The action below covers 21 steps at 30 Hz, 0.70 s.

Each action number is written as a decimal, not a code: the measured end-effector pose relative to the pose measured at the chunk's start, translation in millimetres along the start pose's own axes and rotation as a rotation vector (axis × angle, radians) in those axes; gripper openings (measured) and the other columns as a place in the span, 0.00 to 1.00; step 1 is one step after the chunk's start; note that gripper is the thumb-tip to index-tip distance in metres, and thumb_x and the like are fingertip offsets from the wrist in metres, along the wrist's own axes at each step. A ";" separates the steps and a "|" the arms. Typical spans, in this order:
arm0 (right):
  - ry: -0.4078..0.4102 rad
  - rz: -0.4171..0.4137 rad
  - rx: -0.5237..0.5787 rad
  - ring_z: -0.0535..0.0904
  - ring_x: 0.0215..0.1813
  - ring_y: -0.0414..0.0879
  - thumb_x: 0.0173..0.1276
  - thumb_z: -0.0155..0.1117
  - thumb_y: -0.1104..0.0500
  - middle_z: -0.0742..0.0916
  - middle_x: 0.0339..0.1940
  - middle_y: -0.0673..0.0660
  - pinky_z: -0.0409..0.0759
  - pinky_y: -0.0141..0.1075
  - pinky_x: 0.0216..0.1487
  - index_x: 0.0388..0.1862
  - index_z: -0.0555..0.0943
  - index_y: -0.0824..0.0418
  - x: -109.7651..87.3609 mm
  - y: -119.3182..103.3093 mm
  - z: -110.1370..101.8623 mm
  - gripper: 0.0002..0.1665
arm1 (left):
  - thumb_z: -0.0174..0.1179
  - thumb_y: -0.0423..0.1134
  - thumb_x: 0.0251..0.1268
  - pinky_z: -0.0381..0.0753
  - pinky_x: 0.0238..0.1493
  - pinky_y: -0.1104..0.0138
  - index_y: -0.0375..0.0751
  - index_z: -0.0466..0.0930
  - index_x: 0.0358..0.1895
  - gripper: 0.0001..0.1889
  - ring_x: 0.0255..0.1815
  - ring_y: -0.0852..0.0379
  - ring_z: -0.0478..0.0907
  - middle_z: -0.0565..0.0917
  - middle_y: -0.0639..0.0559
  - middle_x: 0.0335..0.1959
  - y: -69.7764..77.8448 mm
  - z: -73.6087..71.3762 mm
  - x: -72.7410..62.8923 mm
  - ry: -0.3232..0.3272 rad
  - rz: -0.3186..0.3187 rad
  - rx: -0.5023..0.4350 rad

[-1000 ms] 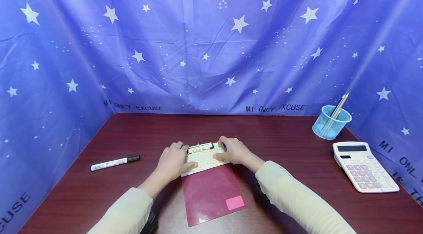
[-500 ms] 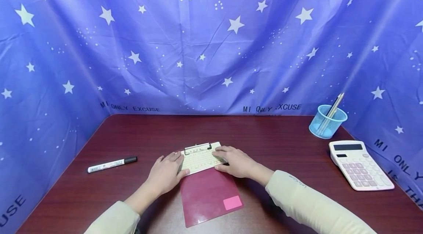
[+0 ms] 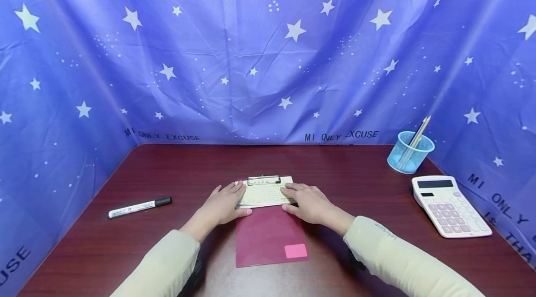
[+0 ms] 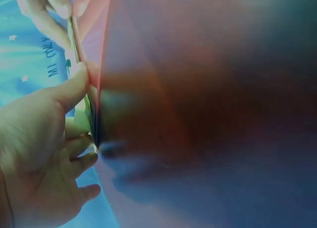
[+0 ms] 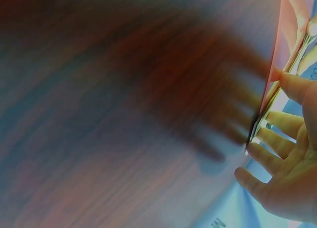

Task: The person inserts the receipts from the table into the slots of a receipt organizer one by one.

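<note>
A translucent dark red clipboard point(image 3: 268, 232) lies on the table, its metal clip point(image 3: 264, 180) at the far end. Beneath the clip is a pad of pale yellow printed paper point(image 3: 263, 195), and a pink sticky note point(image 3: 296, 251) sits at the board's near right corner. My left hand point(image 3: 222, 204) lies along the left side, fingertips on the paper and thumb by its lower edge. On the opposite side my right hand point(image 3: 311, 204) mirrors it, fingers extended over the paper's right end. Both wrist views show the pad point(image 4: 91, 107) edge-on, with loosely extended fingers beside it.
A black-capped white marker point(image 3: 140, 207) lies to the left. At the right are a white calculator point(image 3: 452, 206) and, behind it, a blue mesh pen cup point(image 3: 410, 152) with pencils. Blue star-patterned cloth point(image 3: 251, 55) walls the back and sides.
The clipboard and paper have turned clockwise to lie nearly square, and shifted slightly away from me. My right fingers have moved off the clip end and straightened over the paper's right side.
</note>
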State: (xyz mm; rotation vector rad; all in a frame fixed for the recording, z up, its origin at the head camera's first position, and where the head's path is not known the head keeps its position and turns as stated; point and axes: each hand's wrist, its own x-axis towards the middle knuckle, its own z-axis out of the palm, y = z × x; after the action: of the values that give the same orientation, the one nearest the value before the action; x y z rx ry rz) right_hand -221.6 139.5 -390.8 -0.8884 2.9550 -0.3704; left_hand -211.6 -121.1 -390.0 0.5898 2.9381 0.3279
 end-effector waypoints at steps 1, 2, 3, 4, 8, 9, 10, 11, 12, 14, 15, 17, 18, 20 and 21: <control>0.003 0.005 -0.001 0.71 0.71 0.62 0.73 0.66 0.51 0.78 0.70 0.64 0.70 0.59 0.65 0.70 0.76 0.62 -1.0 1.9 -0.7 0.30 | 0.64 0.52 0.70 0.54 0.74 0.40 0.29 0.65 0.74 0.39 0.78 0.40 0.59 0.65 0.36 0.76 1.8 -1.1 4.7 -0.017 -0.001 0.004; 0.007 0.009 -0.001 0.71 0.71 0.62 0.73 0.66 0.51 0.78 0.69 0.64 0.70 0.59 0.64 0.70 0.76 0.62 -2.0 3.6 -1.5 0.30 | 0.63 0.52 0.71 0.53 0.75 0.40 0.30 0.64 0.75 0.39 0.78 0.41 0.58 0.64 0.37 0.76 3.6 -2.0 9.3 -0.037 -0.006 0.013; 0.010 0.013 -0.003 0.72 0.71 0.62 0.73 0.66 0.51 0.78 0.69 0.64 0.70 0.59 0.64 0.70 0.76 0.62 -2.9 5.5 -2.2 0.30 | 0.63 0.52 0.71 0.52 0.75 0.41 0.31 0.64 0.75 0.39 0.79 0.41 0.57 0.64 0.37 0.77 5.6 -3.1 13.7 -0.056 -0.011 0.018; 0.014 0.014 -0.009 0.72 0.71 0.62 0.73 0.66 0.51 0.78 0.69 0.64 0.71 0.59 0.64 0.70 0.77 0.62 -3.7 7.4 -3.1 0.30 | 0.63 0.52 0.71 0.51 0.75 0.41 0.32 0.63 0.76 0.39 0.79 0.41 0.56 0.63 0.38 0.77 7.7 -4.1 18.0 -0.075 -0.017 0.026; 0.016 0.034 -0.026 0.73 0.70 0.62 0.73 0.66 0.51 0.78 0.69 0.64 0.72 0.59 0.63 0.70 0.77 0.62 -5.6 15.6 -5.9 0.30 | 0.61 0.54 0.73 0.48 0.77 0.43 0.35 0.60 0.78 0.39 0.81 0.43 0.53 0.60 0.42 0.79 15.8 -6.2 34.0 -0.139 -0.044 0.055; 0.012 0.044 -0.028 0.72 0.70 0.62 0.73 0.66 0.51 0.78 0.69 0.64 0.71 0.59 0.63 0.70 0.76 0.62 -5.9 17.8 -6.7 0.31 | 0.60 0.54 0.73 0.48 0.77 0.43 0.36 0.59 0.78 0.39 0.81 0.44 0.52 0.60 0.42 0.80 17.8 -6.5 37.5 -0.147 -0.048 0.059; 0.009 0.053 -0.031 0.72 0.70 0.62 0.73 0.65 0.50 0.78 0.69 0.64 0.71 0.59 0.63 0.70 0.76 0.62 -6.0 20.2 -7.2 0.31 | 0.60 0.54 0.73 0.47 0.77 0.44 0.37 0.59 0.79 0.39 0.81 0.44 0.52 0.59 0.43 0.80 19.8 -6.5 41.1 -0.152 -0.051 0.062; 0.002 0.067 -0.029 0.72 0.71 0.62 0.74 0.65 0.50 0.77 0.70 0.64 0.71 0.59 0.64 0.71 0.75 0.61 -6.1 22.8 -7.4 0.31 | 0.60 0.54 0.73 0.47 0.77 0.44 0.37 0.59 0.79 0.39 0.81 0.44 0.52 0.59 0.43 0.80 21.9 -6.8 44.5 -0.156 -0.054 0.062; -0.002 0.074 -0.032 0.71 0.71 0.62 0.74 0.65 0.50 0.77 0.70 0.64 0.71 0.59 0.64 0.71 0.75 0.61 -6.3 25.2 -8.1 0.31 | 0.60 0.54 0.73 0.46 0.77 0.44 0.37 0.58 0.79 0.39 0.81 0.44 0.51 0.59 0.43 0.80 24.1 -7.0 47.6 -0.160 -0.057 0.059; -0.009 0.089 -0.030 0.71 0.71 0.63 0.74 0.64 0.50 0.77 0.71 0.63 0.70 0.60 0.65 0.72 0.75 0.61 -6.3 30.6 -8.8 0.31 | 0.60 0.53 0.73 0.46 0.78 0.44 0.38 0.58 0.79 0.39 0.81 0.44 0.50 0.58 0.44 0.80 28.0 -7.6 53.6 -0.164 -0.064 0.056; -0.011 0.091 -0.026 0.71 0.71 0.64 0.74 0.64 0.50 0.77 0.71 0.64 0.70 0.60 0.65 0.72 0.74 0.61 -6.3 33.0 -9.5 0.31 | 0.60 0.53 0.73 0.45 0.78 0.45 0.38 0.58 0.79 0.39 0.81 0.44 0.50 0.58 0.44 0.80 30.0 -8.2 56.0 -0.166 -0.069 0.054; -0.011 0.088 -0.021 0.71 0.71 0.64 0.74 0.64 0.50 0.77 0.71 0.64 0.70 0.62 0.64 0.72 0.74 0.62 -5.9 37.8 -10.3 0.31 | 0.61 0.53 0.73 0.45 0.78 0.45 0.38 0.58 0.79 0.39 0.82 0.45 0.49 0.58 0.44 0.80 33.3 -9.1 59.8 -0.171 -0.081 0.048; -0.010 0.083 -0.017 0.71 0.71 0.65 0.74 0.64 0.50 0.77 0.70 0.65 0.70 0.62 0.64 0.72 0.75 0.62 -5.6 39.6 -11.0 0.31 | 0.61 0.52 0.73 0.45 0.78 0.45 0.38 0.59 0.79 0.39 0.82 0.45 0.49 0.58 0.44 0.81 34.6 -9.5 61.3 -0.174 -0.087 0.045; -0.011 0.079 -0.007 0.70 0.71 0.65 0.75 0.63 0.50 0.76 0.71 0.65 0.70 0.63 0.63 0.72 0.74 0.62 -4.8 43.0 -12.0 0.31 | 0.61 0.53 0.73 0.45 0.78 0.46 0.38 0.59 0.79 0.39 0.82 0.45 0.49 0.59 0.45 0.80 36.5 -9.9 63.3 -0.175 -0.097 0.047; -0.013 0.077 -0.003 0.70 0.71 0.65 0.75 0.63 0.50 0.76 0.71 0.66 0.69 0.64 0.63 0.72 0.74 0.62 -4.4 44.4 -12.5 0.31 | 0.61 0.53 0.73 0.45 0.78 0.46 0.38 0.59 0.79 0.39 0.82 0.45 0.49 0.58 0.45 0.80 37.1 -9.8 64.0 -0.176 -0.102 0.045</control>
State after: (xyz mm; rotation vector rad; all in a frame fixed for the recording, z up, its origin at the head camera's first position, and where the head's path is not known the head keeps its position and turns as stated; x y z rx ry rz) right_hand -243.1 180.4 -389.3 -0.7710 2.9680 -0.3556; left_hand -258.3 -64.3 -377.0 0.4470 2.7995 0.1887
